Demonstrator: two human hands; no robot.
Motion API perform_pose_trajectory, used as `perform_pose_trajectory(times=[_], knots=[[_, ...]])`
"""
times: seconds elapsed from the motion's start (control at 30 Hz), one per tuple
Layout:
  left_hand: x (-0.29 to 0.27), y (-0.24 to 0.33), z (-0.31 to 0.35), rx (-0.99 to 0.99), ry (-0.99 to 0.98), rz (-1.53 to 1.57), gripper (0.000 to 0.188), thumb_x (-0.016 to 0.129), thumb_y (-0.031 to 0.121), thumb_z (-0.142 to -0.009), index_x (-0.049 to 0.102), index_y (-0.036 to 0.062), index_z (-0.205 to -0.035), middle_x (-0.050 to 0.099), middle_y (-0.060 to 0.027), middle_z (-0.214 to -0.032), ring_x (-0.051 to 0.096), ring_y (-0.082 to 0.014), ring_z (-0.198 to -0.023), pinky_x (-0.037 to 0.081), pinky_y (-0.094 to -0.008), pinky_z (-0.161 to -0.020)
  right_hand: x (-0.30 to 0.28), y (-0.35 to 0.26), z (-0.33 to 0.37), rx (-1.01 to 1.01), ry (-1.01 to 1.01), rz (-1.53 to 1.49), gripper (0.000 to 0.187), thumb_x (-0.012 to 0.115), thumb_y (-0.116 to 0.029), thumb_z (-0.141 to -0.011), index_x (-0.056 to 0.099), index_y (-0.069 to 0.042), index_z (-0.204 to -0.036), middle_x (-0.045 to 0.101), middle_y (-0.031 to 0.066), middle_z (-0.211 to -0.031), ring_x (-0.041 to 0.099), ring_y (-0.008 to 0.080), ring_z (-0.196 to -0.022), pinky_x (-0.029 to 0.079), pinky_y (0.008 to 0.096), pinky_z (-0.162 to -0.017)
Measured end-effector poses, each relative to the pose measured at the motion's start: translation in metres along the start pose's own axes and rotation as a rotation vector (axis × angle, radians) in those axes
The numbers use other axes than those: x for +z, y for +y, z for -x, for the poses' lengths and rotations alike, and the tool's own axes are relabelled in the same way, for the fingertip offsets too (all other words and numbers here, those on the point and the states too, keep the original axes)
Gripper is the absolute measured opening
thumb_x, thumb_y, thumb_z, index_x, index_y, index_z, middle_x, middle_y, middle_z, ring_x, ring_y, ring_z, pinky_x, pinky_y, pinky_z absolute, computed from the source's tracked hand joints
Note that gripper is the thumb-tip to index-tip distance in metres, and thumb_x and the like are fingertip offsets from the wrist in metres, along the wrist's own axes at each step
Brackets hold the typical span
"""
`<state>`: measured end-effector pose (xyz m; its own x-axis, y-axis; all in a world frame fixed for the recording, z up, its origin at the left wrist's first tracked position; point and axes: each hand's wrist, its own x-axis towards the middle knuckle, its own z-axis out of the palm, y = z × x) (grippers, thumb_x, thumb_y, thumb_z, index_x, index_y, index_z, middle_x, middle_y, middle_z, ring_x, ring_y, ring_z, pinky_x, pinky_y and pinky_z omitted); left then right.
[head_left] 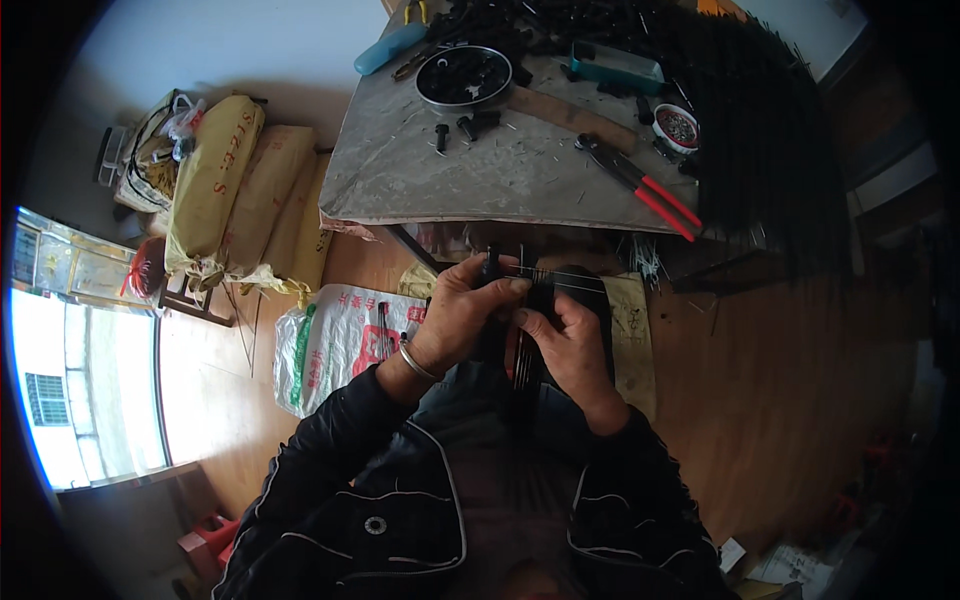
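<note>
Both my hands meet over my lap, just below the table's front edge. My left hand (467, 305) is closed, thumb and fingers pinching a small black piece (490, 264) whose exact kind I cannot make out. Close beside it, my right hand (567, 345) is closed around a bundle of thin dark rods (522, 360), which looks like umbrella ribs and hangs down toward my lap. Thin, pale wires (575, 280) stick out to the right above my right hand. The fingers partly hide where the rods and the black piece meet.
Ahead is a grey-topped table (390, 170) with a round bowl of black parts (463, 76), red-handled pliers (640, 186), a wooden strip (572, 117), a small dish (676, 128) and a teal tray (616, 66). Dark rods (755, 140) pile at right. Sacks (215, 185) stand left; a white bag (345, 345) lies below.
</note>
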<state>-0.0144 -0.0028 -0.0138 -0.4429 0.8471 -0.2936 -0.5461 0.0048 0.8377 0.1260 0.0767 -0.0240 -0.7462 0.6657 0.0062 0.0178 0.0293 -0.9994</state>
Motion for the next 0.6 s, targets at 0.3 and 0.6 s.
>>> perform_pose_trajectory(times=[0.3,0.6], knots=[[-0.002,-0.005,0.003,-0.046,-0.122,0.17,0.018,0.066,0.007,-0.089,0.063,0.0051,-0.107,0.062,-0.0004,-0.083,0.056,-0.0085,-0.069,0.047,-0.0221,-0.064,-0.004,0.016,-0.002,0.264,-0.101,-0.449,0.024,0.07,-0.021,-0.089,0.066,0.0,-0.1,0.064,0.0,-0.078,0.058,0.0057,-0.073,0.046,0.0217,-0.065],[-0.001,-0.007,0.011,0.068,-0.073,0.061,0.02,0.067,0.012,-0.09,0.061,0.0062,-0.109,0.064,-0.0003,-0.087,0.057,-0.0073,-0.072,0.048,-0.0219,-0.065,-0.001,0.007,-0.001,0.388,-0.099,-0.523,0.027,0.075,-0.027,-0.085,0.065,-0.002,-0.091,0.062,-0.0007,-0.075,0.056,0.0045,-0.067,0.044,0.0207,-0.059]])
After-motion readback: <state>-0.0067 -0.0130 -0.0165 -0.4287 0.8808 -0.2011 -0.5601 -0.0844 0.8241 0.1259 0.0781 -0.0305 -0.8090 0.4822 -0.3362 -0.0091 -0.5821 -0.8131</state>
